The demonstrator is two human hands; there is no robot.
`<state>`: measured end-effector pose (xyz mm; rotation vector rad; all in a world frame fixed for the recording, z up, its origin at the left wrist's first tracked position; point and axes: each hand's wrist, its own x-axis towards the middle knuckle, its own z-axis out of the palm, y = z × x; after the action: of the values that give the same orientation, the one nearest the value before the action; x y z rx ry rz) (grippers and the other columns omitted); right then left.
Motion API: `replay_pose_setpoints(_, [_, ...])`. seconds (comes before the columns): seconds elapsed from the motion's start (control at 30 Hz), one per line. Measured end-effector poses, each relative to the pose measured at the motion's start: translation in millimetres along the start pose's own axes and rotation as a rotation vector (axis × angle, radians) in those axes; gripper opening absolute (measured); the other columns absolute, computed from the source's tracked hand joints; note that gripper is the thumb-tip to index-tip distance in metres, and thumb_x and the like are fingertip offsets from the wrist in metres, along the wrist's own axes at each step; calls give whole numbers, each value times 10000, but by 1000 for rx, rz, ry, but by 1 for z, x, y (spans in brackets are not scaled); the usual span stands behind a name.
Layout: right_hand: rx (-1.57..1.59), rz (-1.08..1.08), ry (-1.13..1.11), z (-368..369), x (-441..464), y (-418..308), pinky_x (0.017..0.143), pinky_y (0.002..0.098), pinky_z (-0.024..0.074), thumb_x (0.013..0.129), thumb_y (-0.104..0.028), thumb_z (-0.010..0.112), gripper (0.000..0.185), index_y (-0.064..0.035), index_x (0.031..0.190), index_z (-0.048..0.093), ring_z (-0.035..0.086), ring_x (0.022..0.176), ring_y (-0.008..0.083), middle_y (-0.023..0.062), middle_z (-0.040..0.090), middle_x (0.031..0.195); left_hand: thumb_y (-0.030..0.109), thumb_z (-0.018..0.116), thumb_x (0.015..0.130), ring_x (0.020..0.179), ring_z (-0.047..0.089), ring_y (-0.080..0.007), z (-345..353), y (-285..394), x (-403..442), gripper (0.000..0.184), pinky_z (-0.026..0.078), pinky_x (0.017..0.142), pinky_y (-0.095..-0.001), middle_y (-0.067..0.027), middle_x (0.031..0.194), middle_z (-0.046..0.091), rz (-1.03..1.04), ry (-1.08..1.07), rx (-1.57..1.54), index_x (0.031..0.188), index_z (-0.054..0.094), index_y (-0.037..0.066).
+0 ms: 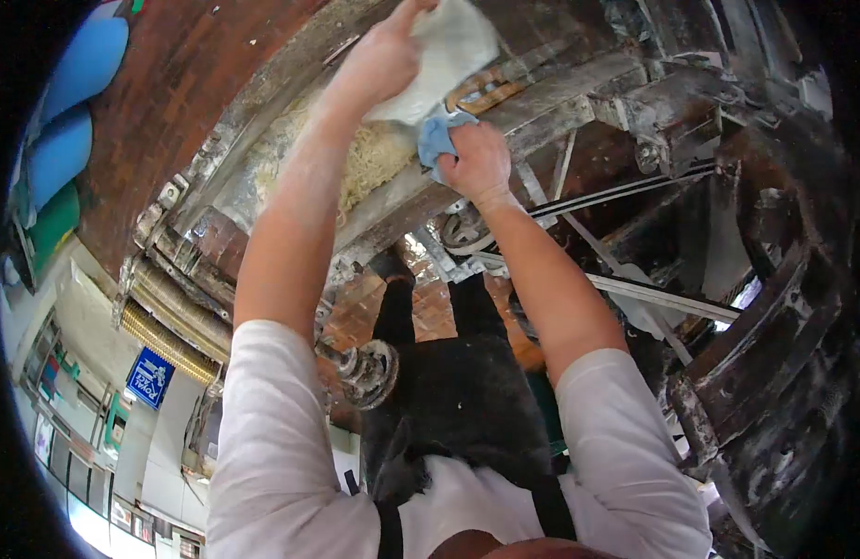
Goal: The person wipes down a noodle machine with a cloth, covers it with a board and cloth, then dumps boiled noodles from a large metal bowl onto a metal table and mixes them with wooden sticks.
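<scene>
Beside the pale heap (379,166), the right hand (481,160) grips a blue cloth (435,143), probably soft, light, best held bunched. Of the left hand (382,63), I cannot tell the grip

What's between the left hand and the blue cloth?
Head view: a pale, flat piece shows between the left hand and the blue cloth, which the right hand grips. The piece's material is unclear.
</scene>
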<state>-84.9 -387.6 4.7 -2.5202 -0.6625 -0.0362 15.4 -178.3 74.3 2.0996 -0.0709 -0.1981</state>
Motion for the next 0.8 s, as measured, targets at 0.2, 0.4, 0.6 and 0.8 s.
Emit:
replay_pose_setpoints(0.2, [-54, 31, -66, 0, -3, -2, 734, 471, 458, 661, -239, 644, 190, -81, 757, 598, 564, 792, 332, 121, 579, 780, 156, 662, 802, 1111, 615, -358, 120, -9, 127, 613, 482, 926, -433, -221, 1201, 631, 141, -290, -43, 1375, 455, 87])
replay_pose_setpoints(0.4, [-160, -42, -82, 12, -8, 8, 722, 468, 464, 649, -247, 660, 196, -73, 737, 636, 563, 787, 330, 121, 595, 801, 91, 540, 837, 1118, 610, -330, 216, -57, 100, 493, 485, 959, -410, -157, 1180, 655, 33, -795, 429, 1328, 544, 44])
replay_pose_setpoints(0.6, [-68, 91, -212, -12, 4, -9, 722, 482, 466, 662, -245, 663, 191, -78, 751, 643, 575, 791, 352, 128, 617, 803, 111, 511, 826, 1156, 595, -344, 174, -58, 37, 458, 497, 969, -406, -168, 1285, 605, -44, -295, 386, 1270, 621, 116])
replay_pose_setpoints(0.8, [-56, -29, 44, 7, -9, 2, 686, 487, 477, 678, -222, 632, 206, -75, 822, 626, 563, 734, 390, 138, 604, 777, 303, 573, 944, 1005, 598, -272, 48, -72, -71, 407, 483, 871, -374, -141, 1148, 613, -270, -37, -40, 1295, 567, 96])
